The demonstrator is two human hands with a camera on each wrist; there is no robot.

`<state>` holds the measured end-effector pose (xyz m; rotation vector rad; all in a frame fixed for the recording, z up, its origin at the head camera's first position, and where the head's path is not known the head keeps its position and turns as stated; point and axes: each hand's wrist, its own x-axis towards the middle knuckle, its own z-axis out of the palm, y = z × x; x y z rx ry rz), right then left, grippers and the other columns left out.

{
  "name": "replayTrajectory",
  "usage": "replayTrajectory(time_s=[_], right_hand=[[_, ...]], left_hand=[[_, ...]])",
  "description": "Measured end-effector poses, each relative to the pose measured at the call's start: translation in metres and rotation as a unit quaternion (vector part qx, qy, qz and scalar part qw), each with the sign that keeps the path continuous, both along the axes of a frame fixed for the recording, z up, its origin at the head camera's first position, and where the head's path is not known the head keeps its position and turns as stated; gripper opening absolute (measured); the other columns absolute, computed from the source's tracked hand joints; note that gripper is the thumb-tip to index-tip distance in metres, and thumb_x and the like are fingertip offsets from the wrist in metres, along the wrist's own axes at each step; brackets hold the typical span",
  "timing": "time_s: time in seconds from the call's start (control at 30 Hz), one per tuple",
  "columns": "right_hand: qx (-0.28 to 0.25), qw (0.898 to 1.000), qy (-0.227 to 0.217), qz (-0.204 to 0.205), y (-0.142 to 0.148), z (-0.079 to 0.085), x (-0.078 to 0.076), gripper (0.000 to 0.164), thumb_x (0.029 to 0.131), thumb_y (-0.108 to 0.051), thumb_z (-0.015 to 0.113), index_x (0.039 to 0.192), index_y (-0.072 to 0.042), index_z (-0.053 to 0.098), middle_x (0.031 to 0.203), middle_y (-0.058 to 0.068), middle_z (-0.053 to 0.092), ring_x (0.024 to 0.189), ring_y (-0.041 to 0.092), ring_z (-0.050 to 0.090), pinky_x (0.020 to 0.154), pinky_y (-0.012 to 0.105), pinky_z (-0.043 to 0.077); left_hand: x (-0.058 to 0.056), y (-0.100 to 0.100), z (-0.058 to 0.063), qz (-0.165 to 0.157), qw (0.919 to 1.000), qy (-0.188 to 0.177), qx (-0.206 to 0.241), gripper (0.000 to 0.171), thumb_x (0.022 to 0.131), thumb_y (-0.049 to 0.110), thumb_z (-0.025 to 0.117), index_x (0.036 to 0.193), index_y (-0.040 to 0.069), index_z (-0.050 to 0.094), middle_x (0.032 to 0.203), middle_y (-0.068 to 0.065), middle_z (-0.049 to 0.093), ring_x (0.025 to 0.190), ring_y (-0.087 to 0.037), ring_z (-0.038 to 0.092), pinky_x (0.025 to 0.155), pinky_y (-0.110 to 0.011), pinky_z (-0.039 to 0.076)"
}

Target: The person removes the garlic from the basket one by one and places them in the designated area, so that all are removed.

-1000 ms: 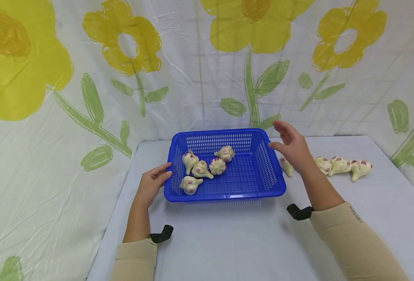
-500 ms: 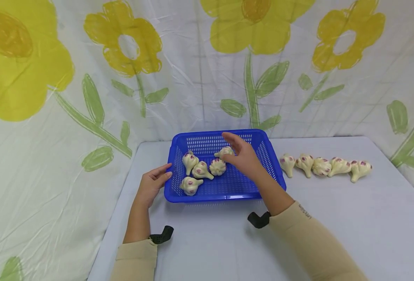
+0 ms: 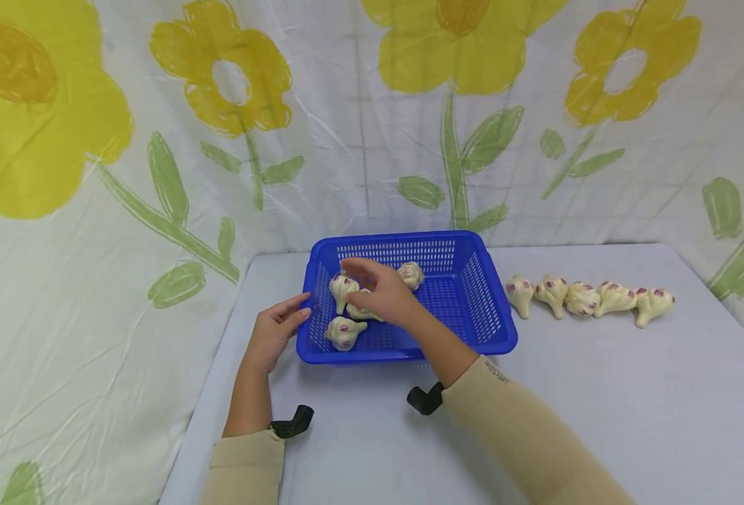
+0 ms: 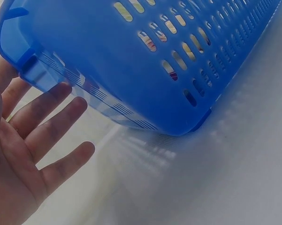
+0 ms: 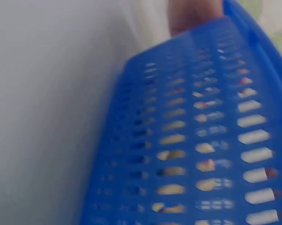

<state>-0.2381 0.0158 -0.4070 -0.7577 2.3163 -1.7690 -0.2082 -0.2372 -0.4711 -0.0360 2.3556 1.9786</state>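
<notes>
A blue plastic basket [image 3: 472, 308] stands on the table, holding several garlic bulbs with purple marks. My left hand [image 3: 271, 337] is at its left rim, fingers extended; in the left wrist view these fingers [image 4: 61, 119] lie spread just below the rim. My right hand [image 3: 384, 291] reaches over the inside of the basket, thumb and fingers apart. Its fingertips overlap a garlic bulb [image 3: 343, 291] at the back left. Nearby are a half-covered garlic bulb [image 3: 362, 312], a front garlic bulb [image 3: 345, 333] and a back garlic bulb [image 3: 411, 275]. Another bulb is hidden behind the right hand.
Right of the basket, several more garlic bulbs [image 3: 582, 299] lie in a row on the white-covered table [image 3: 573, 407]. A white curtain [image 3: 334, 175] printed with yellow flowers hangs behind and at the sides.
The right hand has swept left from the row beside the basket to over the bulbs inside it, uncovering the row. The left hand and basket have stayed in place.
</notes>
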Motion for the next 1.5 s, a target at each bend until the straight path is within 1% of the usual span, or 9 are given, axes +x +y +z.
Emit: replayTrajectory(time_s=[0.1, 0.2, 0.4, 0.53, 0.67, 0.83, 1.03, 1.13, 1.5], right_hand=[[0.039, 0.999, -0.008, 0.028, -0.007, -0.006, -0.001, 0.052, 0.089, -0.009, 0.069, 0.139, -0.008, 0.054, 0.139, 0.013, 0.058, 0.127, 0.025, 0.056, 0.107, 0.043, 0.046], [0.092, 0.994, -0.019, 0.050, -0.010, -0.012, -0.002, 0.053, 0.089, -0.012, 0.070, 0.139, -0.009, 0.054, 0.139, 0.010, 0.058, 0.126, 0.023, 0.057, 0.105, 0.039, 0.048], [0.151, 0.984, -0.031, 0.093, -0.011, -0.018, -0.005, 0.057, 0.089, -0.017, 0.072, 0.142, -0.005, 0.051, 0.143, 0.011, 0.055, 0.130, 0.024, 0.053, 0.109, 0.040, 0.044], [0.190, 0.976, -0.027, 0.105, -0.013, -0.021, -0.006, 0.057, 0.090, -0.019, 0.071, 0.142, -0.005, 0.051, 0.143, 0.009, 0.055, 0.131, 0.023, 0.053, 0.110, 0.039, 0.043], [0.236, 0.965, -0.012, 0.113, -0.014, -0.023, -0.007, 0.058, 0.090, -0.022, 0.071, 0.143, -0.008, 0.051, 0.143, 0.005, 0.056, 0.132, 0.021, 0.053, 0.109, 0.038, 0.044], [0.280, 0.950, 0.017, 0.135, -0.016, -0.025, -0.007, 0.060, 0.088, -0.022, 0.072, 0.142, -0.007, 0.051, 0.143, 0.007, 0.056, 0.132, 0.023, 0.053, 0.111, 0.039, 0.043], [0.343, 0.929, 0.002, 0.137, -0.019, -0.028, -0.004, 0.070, 0.086, -0.029, 0.075, 0.148, -0.015, 0.046, 0.146, 0.003, 0.053, 0.133, 0.021, 0.051, 0.111, 0.039, 0.042], [0.361, 0.922, -0.003, 0.138, -0.020, -0.029, -0.004, 0.071, 0.086, -0.032, 0.075, 0.149, -0.018, 0.045, 0.145, 0.002, 0.054, 0.132, 0.020, 0.051, 0.110, 0.040, 0.043], [0.379, 0.915, -0.004, 0.140, -0.025, -0.030, -0.002, 0.066, 0.087, -0.033, 0.075, 0.145, -0.015, 0.049, 0.141, 0.004, 0.058, 0.129, 0.020, 0.054, 0.109, 0.038, 0.044]], left_hand=[[0.000, 0.001, 0.001, -0.003, 1.0000, 0.004, -0.001, 0.052, 0.092, 0.038, 0.068, 0.137, 0.012, 0.059, 0.136, -0.017, 0.060, 0.104, -0.011, 0.069, 0.087, -0.026, 0.057], [0.000, 0.001, 0.002, 0.000, 1.0000, -0.002, 0.002, 0.052, 0.092, 0.039, 0.069, 0.137, 0.013, 0.060, 0.135, -0.015, 0.061, 0.104, -0.011, 0.069, 0.088, -0.026, 0.056], [-0.001, 0.000, 0.001, -0.002, 1.0000, -0.008, 0.003, 0.053, 0.091, 0.040, 0.069, 0.137, 0.014, 0.060, 0.134, -0.013, 0.062, 0.104, -0.009, 0.069, 0.088, -0.026, 0.056], [-0.001, -0.001, 0.000, -0.004, 1.0000, -0.008, 0.003, 0.053, 0.092, 0.039, 0.069, 0.137, 0.014, 0.059, 0.135, -0.014, 0.061, 0.103, -0.008, 0.069, 0.088, -0.025, 0.056], [-0.001, -0.001, 0.001, -0.004, 0.9999, -0.007, 0.007, 0.052, 0.092, 0.037, 0.069, 0.138, 0.014, 0.059, 0.136, -0.015, 0.061, 0.103, -0.009, 0.069, 0.087, -0.024, 0.057], [-0.001, -0.001, 0.002, -0.003, 0.9999, -0.007, 0.009, 0.053, 0.092, 0.037, 0.069, 0.138, 0.012, 0.059, 0.136, -0.015, 0.060, 0.104, -0.009, 0.069, 0.087, -0.025, 0.057], [0.000, 0.000, 0.001, -0.004, 1.0000, -0.003, 0.006, 0.053, 0.092, 0.036, 0.069, 0.138, 0.011, 0.058, 0.136, -0.016, 0.060, 0.103, -0.008, 0.069, 0.087, -0.025, 0.057], [-0.001, 0.000, 0.000, -0.006, 0.9999, -0.001, 0.008, 0.053, 0.092, 0.036, 0.069, 0.138, 0.010, 0.058, 0.136, -0.017, 0.060, 0.101, -0.007, 0.069, 0.086, -0.025, 0.057], [-0.002, 0.000, -0.002, -0.002, 0.9999, 0.001, 0.015, 0.050, 0.094, 0.031, 0.068, 0.137, 0.008, 0.058, 0.134, -0.020, 0.060, 0.098, -0.003, 0.069, 0.084, -0.022, 0.057]])
